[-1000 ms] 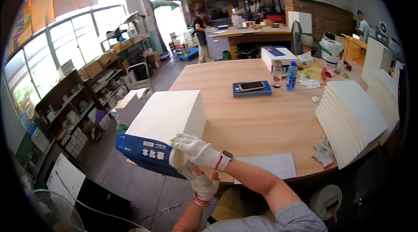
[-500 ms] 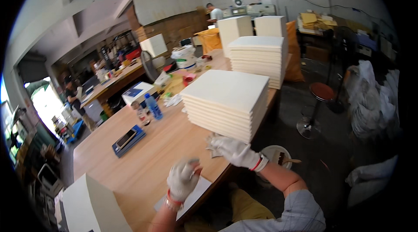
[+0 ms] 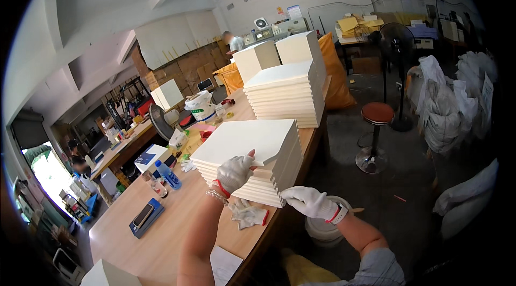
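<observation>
A stack of thick cream paper blocks (image 3: 242,138) stands near the table's front edge. My left hand (image 3: 235,173), in a white glove with bare fingertips, is closed at the stack's near side, thumb on top, at the upper block's edge. My right hand (image 3: 310,203), also gloved, has its fingers stretched toward the stack's lower right corner, beyond the table edge. Whether they touch it is hard to see. A loose white glove (image 3: 248,215) with red trim lies on the table below the stack. A white sheet (image 3: 226,264) lies under my left forearm.
A taller stack (image 3: 282,95) stands behind. A blue bottle (image 3: 167,175), a clear bottle (image 3: 155,184) and a phone (image 3: 143,215) on a blue book are to the left. A bucket (image 3: 325,227) is below my right hand; a red stool (image 3: 377,114) stands further right.
My left hand has moved up and forward to the stack's edge. My right hand has left the loose glove and moved to the stack's lower corner. The view has shifted.
</observation>
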`<state>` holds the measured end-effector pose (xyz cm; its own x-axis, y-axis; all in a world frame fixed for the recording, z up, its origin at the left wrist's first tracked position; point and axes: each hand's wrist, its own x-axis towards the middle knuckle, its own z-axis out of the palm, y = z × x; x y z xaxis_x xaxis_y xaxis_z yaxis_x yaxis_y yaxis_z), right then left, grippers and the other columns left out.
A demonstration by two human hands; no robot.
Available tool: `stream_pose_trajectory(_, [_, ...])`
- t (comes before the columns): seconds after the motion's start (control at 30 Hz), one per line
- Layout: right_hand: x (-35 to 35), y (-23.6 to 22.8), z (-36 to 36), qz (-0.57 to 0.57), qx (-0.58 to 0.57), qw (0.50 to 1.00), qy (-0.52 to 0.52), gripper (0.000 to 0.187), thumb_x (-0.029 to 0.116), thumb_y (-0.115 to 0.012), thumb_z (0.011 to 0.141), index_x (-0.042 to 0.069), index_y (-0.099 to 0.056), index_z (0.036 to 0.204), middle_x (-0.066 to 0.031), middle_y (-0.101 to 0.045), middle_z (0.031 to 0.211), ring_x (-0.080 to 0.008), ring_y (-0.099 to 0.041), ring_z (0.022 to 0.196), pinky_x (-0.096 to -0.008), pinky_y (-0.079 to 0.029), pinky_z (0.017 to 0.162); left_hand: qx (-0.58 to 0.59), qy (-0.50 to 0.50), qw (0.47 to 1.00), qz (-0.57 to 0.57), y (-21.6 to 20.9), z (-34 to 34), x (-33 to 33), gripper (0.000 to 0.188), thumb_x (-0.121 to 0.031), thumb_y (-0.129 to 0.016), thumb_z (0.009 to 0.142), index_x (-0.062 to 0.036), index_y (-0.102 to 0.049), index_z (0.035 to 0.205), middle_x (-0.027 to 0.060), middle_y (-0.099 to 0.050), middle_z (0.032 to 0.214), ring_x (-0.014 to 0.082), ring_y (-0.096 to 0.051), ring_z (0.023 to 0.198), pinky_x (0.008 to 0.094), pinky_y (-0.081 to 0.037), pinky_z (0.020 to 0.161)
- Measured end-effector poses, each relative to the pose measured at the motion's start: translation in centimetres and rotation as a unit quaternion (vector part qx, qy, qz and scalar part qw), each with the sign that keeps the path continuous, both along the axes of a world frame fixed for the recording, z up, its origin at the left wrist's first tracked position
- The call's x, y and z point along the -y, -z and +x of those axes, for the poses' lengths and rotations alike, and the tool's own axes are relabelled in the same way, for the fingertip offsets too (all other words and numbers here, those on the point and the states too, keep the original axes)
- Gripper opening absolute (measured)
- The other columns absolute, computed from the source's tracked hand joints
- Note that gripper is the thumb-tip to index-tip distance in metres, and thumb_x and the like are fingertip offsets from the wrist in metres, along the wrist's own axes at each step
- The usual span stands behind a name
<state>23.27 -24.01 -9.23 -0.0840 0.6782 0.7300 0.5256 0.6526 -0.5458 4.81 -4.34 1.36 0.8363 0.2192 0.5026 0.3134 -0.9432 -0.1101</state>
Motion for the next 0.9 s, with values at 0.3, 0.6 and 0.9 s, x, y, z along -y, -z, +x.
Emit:
stream_pose_trajectory(0.3, [-0.7, -0.7, 1.5, -0.007, -0.041, 0.999, -0.014, 0.021, 0.002, -0.059, 0.088, -0.001, -0.063, 0.108, -0.0171, -0.067, 0.106, -0.0307, -0.066, 0.098, -0.0356, -0.052, 0.085, 0.082, -0.065, 0.994, -0.029, -0.3, 0.6, -0.2, 0.07, -0.019, -0.066, 0.084, 0.0015, -0.034, 0.143, 0.0183, -0.067, 0.083, 0.0375, -0.066, 0.076, 0.0457, -0.052, 0.063])
stream_pose_trajectory(0.6, [-6.2, -4.4, 1.4, 0.044, -0.086, 0.989, -0.111, 0.022, 0.005, -0.059, 0.09, 0.0, -0.058, 0.111, -0.017, -0.062, 0.118, -0.024, -0.061, 0.109, -0.0324, -0.049, 0.091, 0.296, -0.108, 0.947, -0.064, 1.8, 0.6, -0.4, 0.068, -0.018, -0.068, 0.084, 0.0021, -0.035, 0.14, 0.0232, -0.067, 0.089, 0.0417, -0.065, 0.078, 0.0493, -0.052, 0.066])
stream_pose_trajectory(0.9, [-1.1, 2.3, -1.4, -0.179, -0.164, 0.946, -0.216, 0.028, 0.009, -0.057, 0.095, -0.003, -0.057, 0.12, -0.009, -0.065, 0.109, -0.011, -0.06, 0.096, -0.0263, -0.05, 0.083, 0.356, -0.01, 0.599, -0.717, 0.7, 0.8, 3.6, 0.052, -0.04, -0.054, 0.094, 0.0033, -0.048, 0.124, 0.0179, -0.055, 0.123, 0.0303, -0.061, 0.107, 0.0479, -0.054, 0.086])
